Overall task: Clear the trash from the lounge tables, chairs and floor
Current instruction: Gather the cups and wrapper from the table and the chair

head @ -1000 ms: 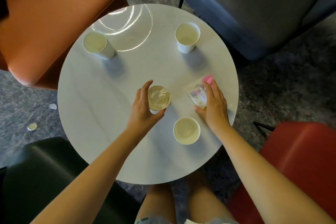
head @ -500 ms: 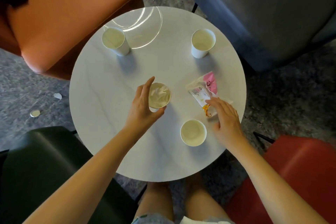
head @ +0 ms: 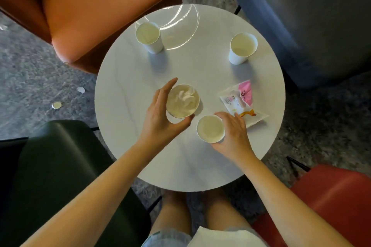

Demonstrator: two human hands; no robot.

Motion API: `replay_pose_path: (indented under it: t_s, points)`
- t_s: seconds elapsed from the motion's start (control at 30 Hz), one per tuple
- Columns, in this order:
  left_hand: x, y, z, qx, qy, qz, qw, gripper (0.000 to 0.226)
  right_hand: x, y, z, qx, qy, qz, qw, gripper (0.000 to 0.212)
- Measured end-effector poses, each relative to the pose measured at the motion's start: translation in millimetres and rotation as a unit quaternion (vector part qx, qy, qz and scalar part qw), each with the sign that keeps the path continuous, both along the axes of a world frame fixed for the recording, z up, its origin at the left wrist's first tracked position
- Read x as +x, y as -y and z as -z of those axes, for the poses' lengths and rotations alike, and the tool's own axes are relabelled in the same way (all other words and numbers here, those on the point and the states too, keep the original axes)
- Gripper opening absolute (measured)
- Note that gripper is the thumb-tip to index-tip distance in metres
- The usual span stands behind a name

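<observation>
Four seats are ranged round the round white table (head: 200, 166). A big grey armchair (head: 311, 16) is parked off its far right edge and an orange armchair (head: 96, 16) off its far left. A dark green chair (head: 50, 176) is drawn up at its near left and a red chair (head: 331, 196) at its near right. Mottled grey carpet (head: 30, 70) is spread beneath it all. The table is seen from straight above, and bare knees (head: 176, 206) are glimpsed just below its near edge.

Now the hands, both over the table's near half. The left hand (head: 160, 118) is wrapped round the tissue-stuffed paper cup (head: 178, 111) close to the table's centre. Its fingers are curved along the cup's far-left side and its thumb is pressed to the near side. A crumpled white tissue (head: 185, 96) is seen inside. Whether that cup is lifted or standing cannot be told. The right hand (head: 234, 134) is curled round the near paper cup (head: 210, 128), which is upright towards the table's near edge. The forefinger is laid along the far rim and the thumb is tucked at the near side.

A pink-and-white snack wrapper (head: 244, 102) is laid flat at the table's right side, and its near corner is overlapped by the right hand's fingertips.

Two more cups are left untouched at the table's far side, both upright: the far-left paper cup (head: 149, 37) beside a bright reflection, and the far-right paper cup (head: 242, 48).

Off the table's left edge, two small pale scraps (head: 56, 104) are spotted on the carpet.
</observation>
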State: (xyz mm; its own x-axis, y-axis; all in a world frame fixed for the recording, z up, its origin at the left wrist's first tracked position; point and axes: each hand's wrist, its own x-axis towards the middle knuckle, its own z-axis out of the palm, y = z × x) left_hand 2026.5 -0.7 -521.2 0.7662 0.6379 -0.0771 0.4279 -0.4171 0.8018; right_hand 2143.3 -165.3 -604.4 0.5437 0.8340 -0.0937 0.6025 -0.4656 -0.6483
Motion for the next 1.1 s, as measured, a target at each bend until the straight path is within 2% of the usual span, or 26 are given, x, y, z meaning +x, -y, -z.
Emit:
replay_pose_path:
  t_s: [0.1, 0.23, 0.33, 0.5, 0.6, 0.73, 0.83, 0.9, 1.0, 1.1]
  points:
    - [0, 6, -23, -0.008, 0.017, -0.003, 1.000, 0.086, 3, -23, -12, 0.010, 0.003, -0.010, 1.000, 0.065]
    - [1, 12, -23, 0.010, -0.026, 0.023, 0.999, 0.088, 10, -47, -21, 0.042, 0.021, -0.015, 0.999, 0.056]
    - [-2, 9, -21, 0.013, -0.049, 0.012, 0.999, 0.080, 9, -63, -29, 0.084, 0.033, -0.022, 0.996, 0.061]
    - [1, -7, -13, -0.001, -0.067, 0.013, 0.998, 0.077, 1, -85, -34, 0.113, -0.062, -0.022, 0.991, 0.060]
    - [6, -23, -6, -0.014, -0.078, 0.025, 0.997, 0.081, 4, -95, -35, 0.098, -0.155, -0.002, 0.983, 0.068]
    - [13, -45, -1, -0.040, -0.099, 0.052, 0.993, 0.085, 14, -106, -37, 0.073, -0.203, -0.008, 0.977, 0.075]
    - [20, -65, -2, -0.034, -0.103, 0.055, 0.993, 0.078, 32, -114, -38, 0.048, -0.148, 0.012, 0.988, 0.094]
    - [26, -81, -3, -0.029, -0.100, 0.055, 0.993, 0.071, 55, -118, -35, 0.035, -0.076, 0.111, 0.990, 0.097]
    - [34, -103, -4, -0.023, -0.101, 0.074, 0.992, 0.069, 91, -124, -26, 0.029, 0.009, 0.278, 0.960, 0.092]
    - [41, -118, -3, -0.017, -0.098, 0.099, 0.990, 0.070, 119, -131, -14, 0.036, 0.069, 0.358, 0.930, 0.092]
